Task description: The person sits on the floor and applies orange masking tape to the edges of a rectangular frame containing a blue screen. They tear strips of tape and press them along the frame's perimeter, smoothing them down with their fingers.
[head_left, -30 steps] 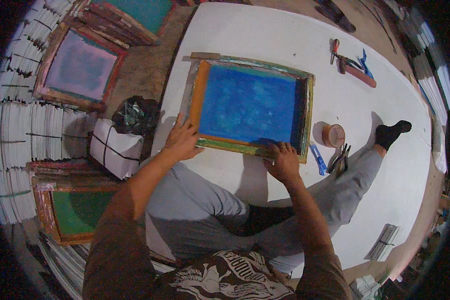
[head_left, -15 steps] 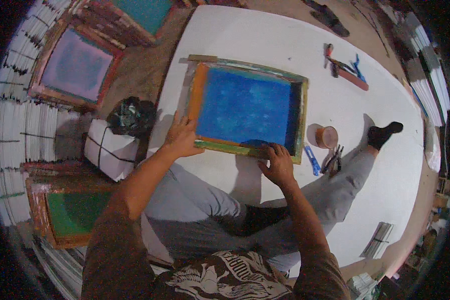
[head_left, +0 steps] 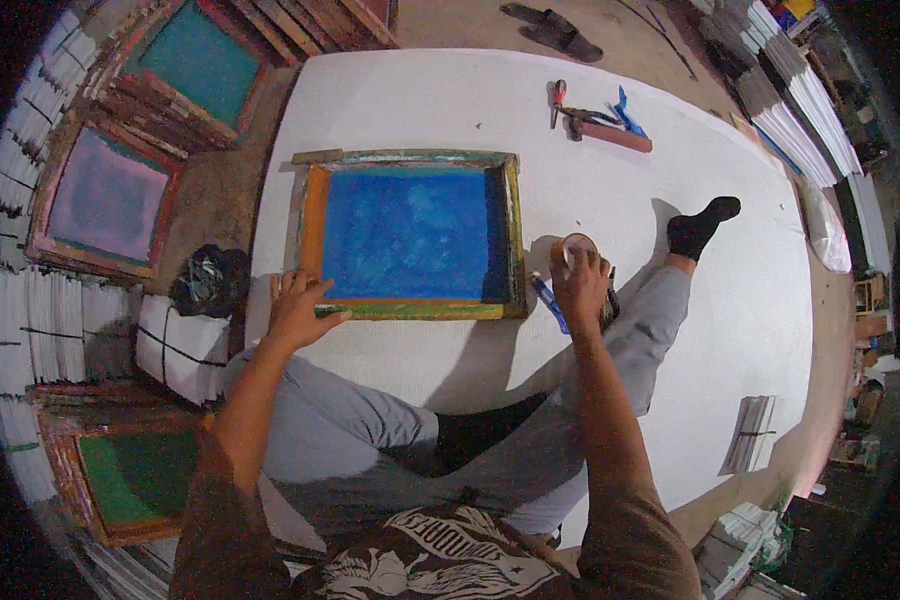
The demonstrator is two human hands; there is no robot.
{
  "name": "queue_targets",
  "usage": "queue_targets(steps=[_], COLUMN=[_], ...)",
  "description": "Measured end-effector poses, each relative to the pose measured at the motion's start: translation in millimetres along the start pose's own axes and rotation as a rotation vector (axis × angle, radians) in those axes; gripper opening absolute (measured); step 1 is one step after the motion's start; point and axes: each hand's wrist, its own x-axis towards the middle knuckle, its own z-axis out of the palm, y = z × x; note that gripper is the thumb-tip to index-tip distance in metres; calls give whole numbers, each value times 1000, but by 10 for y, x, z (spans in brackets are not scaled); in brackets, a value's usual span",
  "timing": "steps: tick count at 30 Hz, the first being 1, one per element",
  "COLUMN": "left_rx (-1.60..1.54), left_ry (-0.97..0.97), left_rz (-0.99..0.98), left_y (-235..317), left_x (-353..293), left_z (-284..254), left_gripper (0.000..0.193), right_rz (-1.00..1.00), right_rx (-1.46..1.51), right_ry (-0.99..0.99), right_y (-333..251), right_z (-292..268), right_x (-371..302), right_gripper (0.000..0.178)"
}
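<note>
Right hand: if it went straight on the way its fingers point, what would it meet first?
The right hand would most likely meet the roll of tape first. The fingertips overlap its near side in the picture, though whether they already touch it is unclear.

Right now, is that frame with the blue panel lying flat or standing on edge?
Lying flat: all four sides of the frame show around the upward-facing blue panel.

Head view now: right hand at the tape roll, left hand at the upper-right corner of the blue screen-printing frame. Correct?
Not the corner: the head view shows the left hand at the lower-left corner of the blue screen-printing frame. Right hand at the tape roll stands.
</note>
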Motion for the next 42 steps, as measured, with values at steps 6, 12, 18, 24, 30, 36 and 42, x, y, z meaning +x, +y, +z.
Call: queue_targets(steps=[6, 12, 18, 24, 30, 36, 42], left_rx=[-33, -73, -120, -212, -524, -657, -536], left_ry=[14, 30, 83, 156, 263, 308, 68], left_rz=[49, 109, 100, 64, 238, 571, 610], left_y=[224, 215, 189, 518, 1574, 2576, 2614], left_x=[-58, -59, -74, -15, 248, 350, 264], left_z=[64, 132, 169, 130, -87, -690, -794], left_gripper=[56, 50, 50, 45, 41, 48, 45], right_rz=[-73, -76, -50, -34, 62, 1, -122], right_rx=[-256, -431, -336, -87, 489, 913, 893], right_ry=[-56, -231, -266, -144, -41, -70, -53], right_y=[-179, -178, -119, -63, 82, -547, -973], right_z=[49, 226, 232, -14, -364, -1117, -1566], right_x=[389, 447, 347, 194, -38, -199, -329], right_gripper=[24, 20, 20, 18, 11, 26, 19])
